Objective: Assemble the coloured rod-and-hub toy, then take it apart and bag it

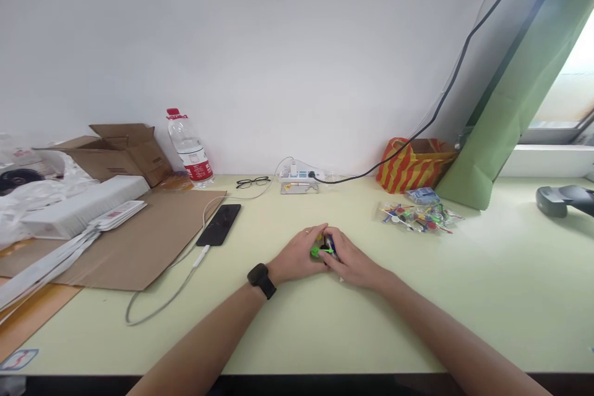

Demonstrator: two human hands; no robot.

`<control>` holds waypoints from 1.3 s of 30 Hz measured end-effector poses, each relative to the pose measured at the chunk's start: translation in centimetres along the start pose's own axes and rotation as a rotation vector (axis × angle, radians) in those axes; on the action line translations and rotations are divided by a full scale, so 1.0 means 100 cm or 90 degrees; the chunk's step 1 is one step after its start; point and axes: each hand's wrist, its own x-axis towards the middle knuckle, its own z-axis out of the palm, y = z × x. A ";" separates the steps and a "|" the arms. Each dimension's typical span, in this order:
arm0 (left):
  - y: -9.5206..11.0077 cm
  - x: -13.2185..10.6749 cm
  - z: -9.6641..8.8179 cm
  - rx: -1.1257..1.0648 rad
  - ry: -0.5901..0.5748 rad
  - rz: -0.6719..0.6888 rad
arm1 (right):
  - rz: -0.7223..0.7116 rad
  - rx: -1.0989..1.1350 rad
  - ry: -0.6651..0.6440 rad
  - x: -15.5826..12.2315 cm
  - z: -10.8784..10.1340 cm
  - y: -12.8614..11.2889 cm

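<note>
My left hand (pixel 299 257) and my right hand (pixel 352 262) meet at the middle of the pale green table (pixel 325 334), fingers curled round a small toy assembly (pixel 323 249) with green, blue and yellow plastic parts. Both hands grip it together, low on the tabletop. A black watch (pixel 261 279) sits on my left wrist. A clear bag of small coloured plastic pieces (pixel 417 216) lies to the right, beyond my right hand.
A black phone (pixel 219 224) with a white cable lies left of my hands, beside flat cardboard (pixel 139 241). Farther back are a water bottle (pixel 189 148), glasses (pixel 253 182), a power strip (pixel 299 173), a striped bag (pixel 411 164) and an open box (pixel 120 151).
</note>
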 end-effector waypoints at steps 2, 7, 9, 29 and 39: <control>0.004 0.001 -0.002 -0.015 0.001 0.006 | 0.010 0.006 0.025 0.001 0.000 0.004; 0.009 -0.001 -0.007 -0.003 -0.052 -0.007 | 0.054 -0.054 0.127 0.007 0.006 0.023; 0.010 -0.003 -0.006 0.001 -0.067 -0.006 | 0.068 -0.093 0.152 0.009 0.009 0.028; 0.007 0.000 0.004 -0.195 0.033 -0.092 | 0.135 -0.043 0.233 0.035 -0.011 0.088; -0.032 0.015 0.000 -0.234 0.295 -0.234 | 0.172 -0.201 0.168 0.101 -0.033 0.131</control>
